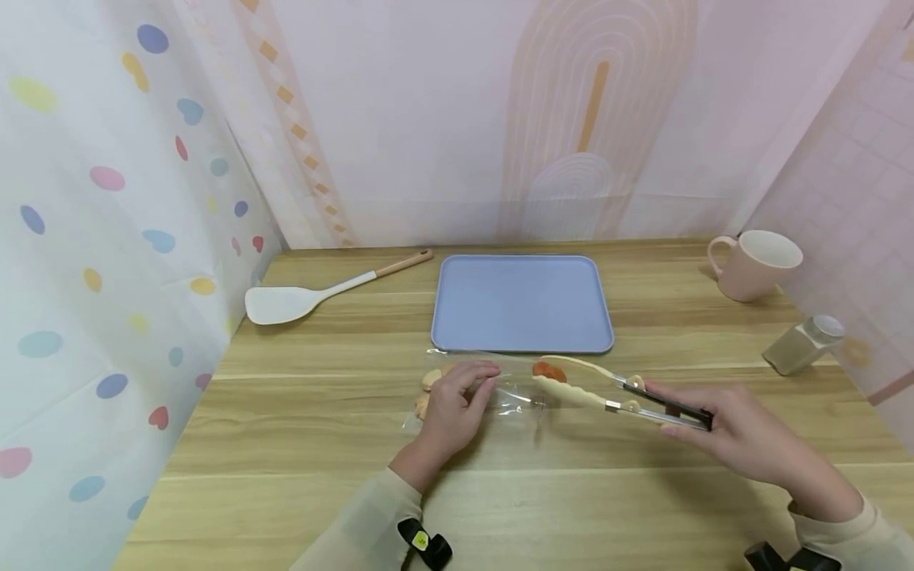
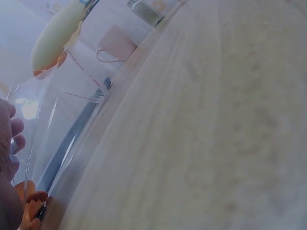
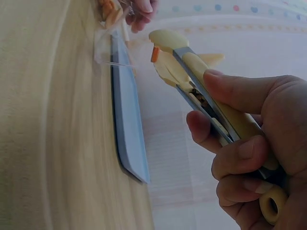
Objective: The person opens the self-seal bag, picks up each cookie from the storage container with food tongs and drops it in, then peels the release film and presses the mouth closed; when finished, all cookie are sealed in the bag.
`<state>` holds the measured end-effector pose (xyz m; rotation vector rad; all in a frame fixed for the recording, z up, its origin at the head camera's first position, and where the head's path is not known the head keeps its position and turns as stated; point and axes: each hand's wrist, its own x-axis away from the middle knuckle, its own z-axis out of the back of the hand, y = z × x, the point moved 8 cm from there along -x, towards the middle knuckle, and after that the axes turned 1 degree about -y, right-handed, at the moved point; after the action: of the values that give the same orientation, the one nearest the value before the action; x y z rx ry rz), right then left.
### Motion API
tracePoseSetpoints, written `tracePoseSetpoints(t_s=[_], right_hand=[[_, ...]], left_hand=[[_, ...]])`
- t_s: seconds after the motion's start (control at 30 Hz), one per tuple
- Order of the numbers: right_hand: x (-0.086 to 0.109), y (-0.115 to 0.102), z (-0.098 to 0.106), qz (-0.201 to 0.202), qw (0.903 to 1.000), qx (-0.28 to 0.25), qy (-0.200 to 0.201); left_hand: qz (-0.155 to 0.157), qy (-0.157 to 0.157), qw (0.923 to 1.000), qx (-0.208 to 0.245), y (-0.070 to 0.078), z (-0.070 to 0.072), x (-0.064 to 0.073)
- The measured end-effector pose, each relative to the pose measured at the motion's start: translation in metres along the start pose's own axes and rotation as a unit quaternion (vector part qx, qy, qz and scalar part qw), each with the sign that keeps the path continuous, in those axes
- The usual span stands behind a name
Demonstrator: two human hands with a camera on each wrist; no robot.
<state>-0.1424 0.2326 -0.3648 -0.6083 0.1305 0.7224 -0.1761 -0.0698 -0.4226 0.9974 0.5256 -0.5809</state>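
Observation:
My left hand (image 1: 457, 400) grips a clear plastic bag (image 1: 514, 399) that lies on the table in front of the tray. Several tan-orange pieces (image 1: 431, 381) show inside it, partly covered by the hand; their kind is unclear. In the right wrist view, left fingertips (image 3: 144, 17) pinch the bag near its contents. My right hand (image 1: 750, 436) holds cream-tipped kitchen tongs (image 1: 574, 394) by their metal and cream handles. Between the tong tips, at the bag's right end, sits an orange-brown piece (image 1: 548, 371). That piece appears as a thin orange edge (image 3: 155, 54) in the right wrist view.
Just behind the bag lies a blue rectangular tray (image 1: 521, 305). A white spatula (image 1: 286, 304) with a wooden-coloured handle is at the back left. On the right stand a pink mug (image 1: 755, 270) and a glass shaker (image 1: 801, 346). Curtains border the wooden table (image 1: 286, 476).

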Motion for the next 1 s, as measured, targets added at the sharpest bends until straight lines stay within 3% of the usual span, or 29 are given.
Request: tracePoseSetpoints(t_s=[0.2,0.73,1.0], right_hand=[[-0.002,-0.004,-0.014,0.022,0.9995,-0.016,-0.017],[-0.041,0.005,-0.069,-0.054,0.9932,-0.026,-0.100],[-0.062,-0.008,-0.092,-0.011,0.9926,-0.049,-0.110]], left_hand=[[-0.018,0.022,0.9995,0.014,0.001,0.005,-0.002],[-0.018,0.014,0.9991,0.037,0.004,0.003,-0.002],[-0.049,0.025,0.9981,0.027,0.012,0.006,-0.004]])
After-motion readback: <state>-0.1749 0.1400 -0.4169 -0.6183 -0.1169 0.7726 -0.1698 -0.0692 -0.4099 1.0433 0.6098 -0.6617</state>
